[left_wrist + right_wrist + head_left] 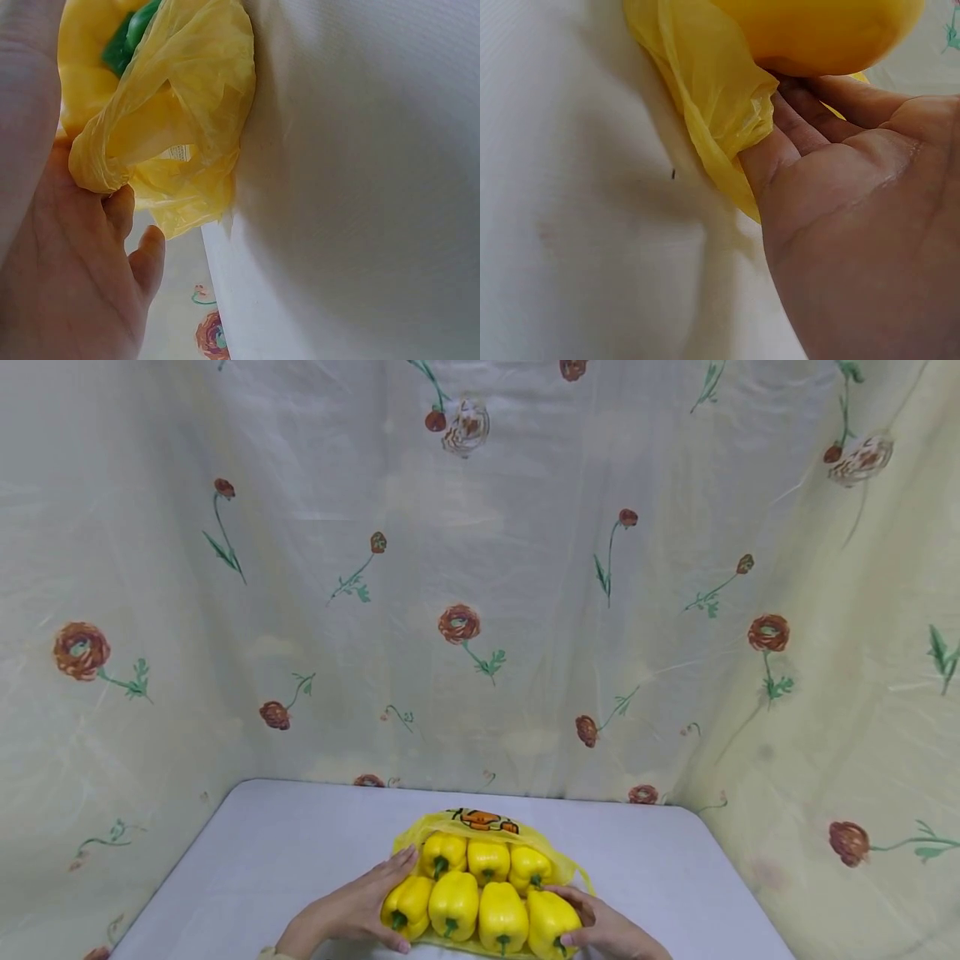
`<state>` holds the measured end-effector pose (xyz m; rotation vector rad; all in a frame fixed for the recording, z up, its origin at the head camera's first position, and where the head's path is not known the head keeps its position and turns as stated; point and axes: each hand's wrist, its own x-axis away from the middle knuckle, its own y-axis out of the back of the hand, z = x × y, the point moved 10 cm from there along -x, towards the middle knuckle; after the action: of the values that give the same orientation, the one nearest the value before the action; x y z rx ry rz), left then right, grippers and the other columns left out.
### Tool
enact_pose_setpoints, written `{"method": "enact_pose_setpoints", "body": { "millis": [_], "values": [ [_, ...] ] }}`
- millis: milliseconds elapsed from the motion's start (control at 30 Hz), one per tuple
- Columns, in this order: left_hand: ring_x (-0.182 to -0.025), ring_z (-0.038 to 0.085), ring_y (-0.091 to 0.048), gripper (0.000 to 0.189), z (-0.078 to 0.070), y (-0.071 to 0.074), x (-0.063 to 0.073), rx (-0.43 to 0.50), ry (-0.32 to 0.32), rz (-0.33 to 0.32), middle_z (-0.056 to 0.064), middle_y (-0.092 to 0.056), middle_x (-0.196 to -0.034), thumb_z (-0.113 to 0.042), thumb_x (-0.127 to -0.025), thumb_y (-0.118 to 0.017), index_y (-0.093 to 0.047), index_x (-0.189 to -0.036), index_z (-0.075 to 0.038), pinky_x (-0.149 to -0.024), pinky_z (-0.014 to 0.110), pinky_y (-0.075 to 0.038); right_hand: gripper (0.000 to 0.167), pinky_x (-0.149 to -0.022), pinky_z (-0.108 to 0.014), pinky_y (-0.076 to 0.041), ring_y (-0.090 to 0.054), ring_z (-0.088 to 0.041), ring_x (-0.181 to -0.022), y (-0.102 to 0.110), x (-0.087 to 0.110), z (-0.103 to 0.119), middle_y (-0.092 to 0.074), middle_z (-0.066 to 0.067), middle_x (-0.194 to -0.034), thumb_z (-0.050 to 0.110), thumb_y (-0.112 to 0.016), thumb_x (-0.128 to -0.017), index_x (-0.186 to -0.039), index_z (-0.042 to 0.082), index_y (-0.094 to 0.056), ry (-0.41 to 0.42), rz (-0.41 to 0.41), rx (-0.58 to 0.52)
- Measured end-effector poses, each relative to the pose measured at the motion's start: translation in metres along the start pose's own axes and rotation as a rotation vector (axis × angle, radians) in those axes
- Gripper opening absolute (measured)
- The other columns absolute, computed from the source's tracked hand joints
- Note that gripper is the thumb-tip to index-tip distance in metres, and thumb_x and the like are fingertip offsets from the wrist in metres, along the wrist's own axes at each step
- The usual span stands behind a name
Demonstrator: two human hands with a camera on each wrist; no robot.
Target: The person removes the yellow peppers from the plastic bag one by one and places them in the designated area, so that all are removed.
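Observation:
Several yellow bell peppers (453, 903) with green stems lie in two rows on a thin yellow plastic bag (427, 824), whose upper part rises behind them. My left hand (360, 902) rests along the left side of the group, fingers extended beside the peppers and thumb low in front. In the left wrist view, the bag's crumpled edge (187, 97) lies against that hand's fingers. My right hand (607, 931) holds the front-right bell pepper (550, 920), thumb at its front and fingers bent around its far side. In the right wrist view, bag film (712, 82) hangs beside those fingers.
Everything lies near the front of a white-covered table (300, 835). Pale curtains (525, 693) with a flower print stand behind the table and along both sides. An orange and black print (480, 818) marks the bag's back part.

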<state>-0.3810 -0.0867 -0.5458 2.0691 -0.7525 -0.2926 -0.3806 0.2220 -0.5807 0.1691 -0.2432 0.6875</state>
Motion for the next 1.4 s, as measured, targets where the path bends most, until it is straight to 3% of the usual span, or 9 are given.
{"method": "enact_pose_setpoints", "body": {
  "millis": [333,600,900,1400],
  "values": [
    [-0.149,0.034,-0.013,0.116,0.0,0.0,0.0,0.011,0.006,-0.004,0.005,-0.004,-0.164,-0.06,-0.072,-0.075,-0.009,-0.156,-0.015,-0.115,0.062,-0.018,0.064,-0.102,-0.031,-0.046,-0.049,-0.019,-0.123,0.002,0.004,0.007,-0.046,-0.01,-0.143,0.021,-0.058,-0.094,-0.149,0.003,-0.03,0.029,-0.013,0.02],
    [-0.149,0.032,-0.014,0.116,0.0,0.002,0.0,0.006,0.012,-0.008,0.005,-0.005,-0.164,-0.061,-0.072,-0.075,-0.01,-0.156,-0.014,-0.116,0.06,-0.018,0.063,-0.103,-0.035,-0.046,-0.049,-0.02,-0.122,0.006,0.007,0.011,-0.045,-0.011,-0.145,0.023,-0.06,-0.093,-0.148,0.006,-0.034,0.007,-0.057,0.051],
    [-0.149,0.033,-0.014,0.117,-0.002,0.005,-0.002,0.01,-0.004,-0.005,0.006,-0.006,-0.164,-0.06,-0.072,-0.075,-0.01,-0.156,-0.013,-0.115,0.062,-0.019,0.064,-0.105,-0.039,-0.044,-0.048,-0.021,-0.123,0.008,0.008,0.014,-0.043,-0.012,-0.146,0.025,-0.059,-0.093,-0.148,0.006,-0.033,0.001,-0.052,0.081],
    [-0.149,0.034,-0.014,0.116,0.0,0.004,-0.003,0.028,-0.011,0.007,0.007,-0.006,-0.164,-0.06,-0.072,-0.075,-0.01,-0.156,-0.013,-0.115,0.062,-0.019,0.067,-0.103,-0.032,-0.045,-0.048,-0.019,-0.123,0.008,0.015,0.027,-0.043,-0.011,-0.146,0.025,-0.06,-0.093,-0.149,0.004,-0.031,0.039,-0.036,0.103]
  ]
}}
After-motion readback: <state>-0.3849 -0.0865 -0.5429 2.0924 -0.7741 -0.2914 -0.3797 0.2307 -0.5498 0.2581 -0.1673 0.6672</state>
